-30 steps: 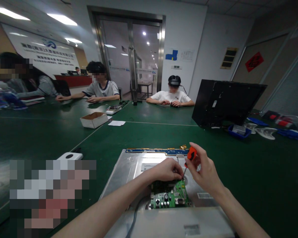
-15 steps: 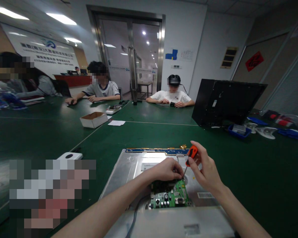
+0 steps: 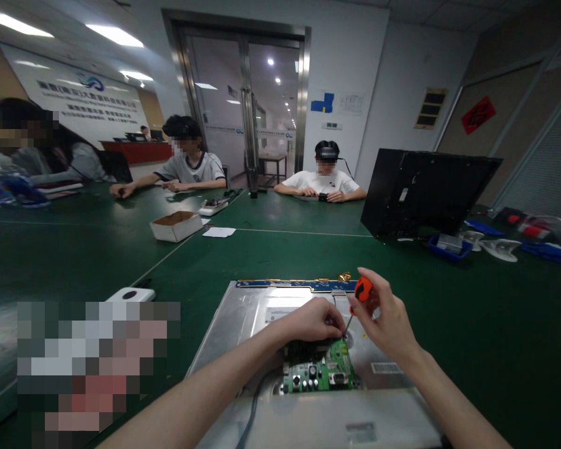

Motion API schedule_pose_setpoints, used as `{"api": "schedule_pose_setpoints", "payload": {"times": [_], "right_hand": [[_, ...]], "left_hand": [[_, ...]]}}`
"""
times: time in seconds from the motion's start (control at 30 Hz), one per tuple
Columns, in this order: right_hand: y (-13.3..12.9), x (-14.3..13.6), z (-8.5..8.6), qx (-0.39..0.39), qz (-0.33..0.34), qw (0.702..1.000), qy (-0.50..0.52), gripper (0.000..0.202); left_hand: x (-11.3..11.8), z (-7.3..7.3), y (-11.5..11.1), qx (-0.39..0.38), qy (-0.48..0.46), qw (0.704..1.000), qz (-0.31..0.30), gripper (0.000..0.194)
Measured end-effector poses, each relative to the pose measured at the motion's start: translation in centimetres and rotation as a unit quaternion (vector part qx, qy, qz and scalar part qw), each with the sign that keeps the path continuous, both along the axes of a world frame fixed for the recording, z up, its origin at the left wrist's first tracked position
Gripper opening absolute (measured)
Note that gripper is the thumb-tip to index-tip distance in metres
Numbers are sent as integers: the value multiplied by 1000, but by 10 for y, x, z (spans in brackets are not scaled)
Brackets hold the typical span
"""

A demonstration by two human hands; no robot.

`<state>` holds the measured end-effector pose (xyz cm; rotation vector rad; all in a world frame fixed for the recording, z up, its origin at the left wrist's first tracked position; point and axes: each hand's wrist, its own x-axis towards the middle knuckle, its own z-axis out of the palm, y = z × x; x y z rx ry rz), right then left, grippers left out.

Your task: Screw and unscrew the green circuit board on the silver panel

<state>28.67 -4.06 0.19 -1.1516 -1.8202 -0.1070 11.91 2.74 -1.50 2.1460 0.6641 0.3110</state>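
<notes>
My right hand [image 3: 383,312] grips the orange-and-black handle of a screwdriver [image 3: 363,289] between thumb and fingers. The tool tilts, its thin shaft running down to the top right corner of a green circuit board [image 3: 320,371]. Right at the tip, the fingers of my left hand [image 3: 314,319] are pinched together; what they hold, if anything, is hidden. Beneath both hands lies a silver metal display panel [image 3: 234,324], on which the board sits. A narrow blue circuit strip [image 3: 280,284] runs along the panel's far edge. Part of the green board is covered by my left hand.
A black monitor housing [image 3: 425,193] stands at the right, beside a blue tray [image 3: 450,247]. An open cardboard box [image 3: 176,226] and a paper sheet [image 3: 219,232] lie ahead on the green table [image 3: 299,255]. Several people sit around the table.
The screwdriver handle has turned in my right hand, and its thumb and fingers have shifted slightly around it. My left hand stays put. A person at the far left side has moved a hand leftward.
</notes>
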Motion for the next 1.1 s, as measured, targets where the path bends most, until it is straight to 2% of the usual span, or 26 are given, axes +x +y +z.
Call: {"api": "schedule_pose_setpoints", "payload": {"times": [0.2, 0.43, 0.7, 0.83, 1.1], "right_hand": [[0, 1, 0, -15, -1, 1000, 3, 40], [-5, -1, 6, -29, 33, 999, 15, 41], [0, 2, 2, 39, -9, 999, -4, 39], [1, 4, 1, 55, -4, 998, -19, 39], [-6, 0, 9, 18, 32, 999, 9, 40]], "left_hand": [[1, 0, 1, 9, 7, 1000, 4, 15], [1, -1, 1, 19, 2, 1000, -1, 13], [0, -1, 1, 11, 3, 1000, 5, 16], [1, -1, 2, 21, 1, 1000, 1, 16], [1, -2, 2, 22, 7, 1000, -6, 15]]}}
